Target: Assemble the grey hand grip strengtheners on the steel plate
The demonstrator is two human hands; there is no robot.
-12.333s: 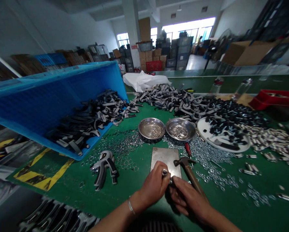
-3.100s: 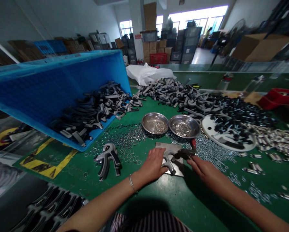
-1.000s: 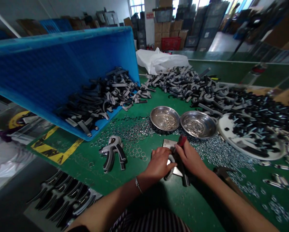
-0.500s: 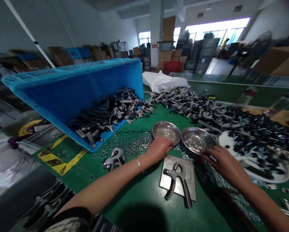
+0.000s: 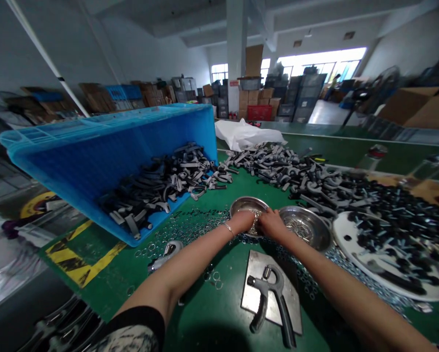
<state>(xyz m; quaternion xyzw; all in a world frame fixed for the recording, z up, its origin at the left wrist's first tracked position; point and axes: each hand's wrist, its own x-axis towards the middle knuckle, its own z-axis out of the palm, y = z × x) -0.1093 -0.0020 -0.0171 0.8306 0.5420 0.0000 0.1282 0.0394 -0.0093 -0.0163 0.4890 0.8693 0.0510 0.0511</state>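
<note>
Right hand (image 5: 273, 225) now at left bowl (image 5: 246, 203)

No whole words can be read. Black writing (image 5: 195, 213) runs across the green table (image 5: 249, 186); it looks like numbers, maybe starting with 20, but the rest is too small. The red sign (image 5: 234, 83) on the post (image 5: 236, 49) is too blurry to read. So is the white label (image 5: 304, 103) on a grey bin (image 5: 300, 113).

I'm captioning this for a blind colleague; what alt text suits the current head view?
Left hand and right hand reach into a metal bowl of small parts on a green workbench. Nearer, a hand grip lies on a metal plate; at left, a blue crate holds handles.
</note>
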